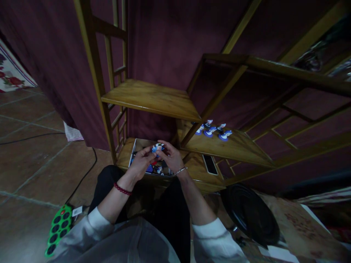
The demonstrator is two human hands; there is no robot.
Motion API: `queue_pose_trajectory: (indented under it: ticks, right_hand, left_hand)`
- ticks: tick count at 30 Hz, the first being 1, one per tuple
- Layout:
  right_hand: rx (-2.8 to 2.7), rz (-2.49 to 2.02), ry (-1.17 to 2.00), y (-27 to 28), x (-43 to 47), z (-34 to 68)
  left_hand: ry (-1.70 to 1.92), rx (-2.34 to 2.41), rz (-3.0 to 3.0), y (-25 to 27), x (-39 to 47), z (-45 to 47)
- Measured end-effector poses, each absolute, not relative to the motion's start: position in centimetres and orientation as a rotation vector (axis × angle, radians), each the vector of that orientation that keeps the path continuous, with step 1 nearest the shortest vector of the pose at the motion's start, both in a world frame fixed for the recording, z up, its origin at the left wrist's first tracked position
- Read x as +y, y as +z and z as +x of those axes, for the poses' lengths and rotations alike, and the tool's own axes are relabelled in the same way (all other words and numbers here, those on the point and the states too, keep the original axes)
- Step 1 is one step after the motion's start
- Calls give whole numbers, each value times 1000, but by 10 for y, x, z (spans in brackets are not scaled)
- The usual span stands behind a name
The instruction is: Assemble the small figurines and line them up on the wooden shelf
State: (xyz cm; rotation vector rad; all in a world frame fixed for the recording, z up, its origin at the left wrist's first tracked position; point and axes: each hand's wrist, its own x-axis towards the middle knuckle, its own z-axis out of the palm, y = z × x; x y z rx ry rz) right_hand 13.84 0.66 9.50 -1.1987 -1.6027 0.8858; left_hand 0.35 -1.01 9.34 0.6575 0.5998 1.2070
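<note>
A dark maroon curtain point(164, 47) is hanging behind a yellowish-brown wooden shelf unit point(94, 58), whose latticed sides and slanting posts are framing boards at several heights; one bare-topped upper board point(150, 98) is jutting out above the work, and brown floor tiles point(30, 168) are spreading away to the left.

Below that board, a white-rimmed box point(143, 143) is sitting on the lowest level, in front of the seated person's knees; it is holding a jumble of small coloured pieces point(155, 169), blue, black, white and red, too dim to tell apart. Just over the box, a small blue-and-white figurine point(157, 147) is being held between both hands; the left hand point(142, 160) is pinching it from the left with thumb and fingers, and the right hand point(170, 155) is grasping it from the right, fingers curling around its far side. A red beaded bracelet point(122, 189) is circling the left wrist; a silvery bracelet point(180, 170) is circling the right.

To the right, a cluster of figurines point(210, 131) is standing on a middle shelf point(233, 151), several on purplish-blue bases; a smartphone point(210, 164) is lying lower down, its dark screen facing up; a green power strip point(58, 229) is resting on the floor at left.
</note>
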Motion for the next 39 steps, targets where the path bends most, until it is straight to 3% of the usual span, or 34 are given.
queue_pose_trajectory:
  ticks: [11,24,39]
  right_hand:
    - [-1517,-1130,908,115,-1,137]
    - [-1601,-1164,725,113,-14,145]
    - [-1506,-1100,833,112,-25,168]
  left_hand:
    - [1163,643,871,106,-15,1]
    - [1181,676,817,104,-26,10]
    - [1128,597,899,105,-26,24]
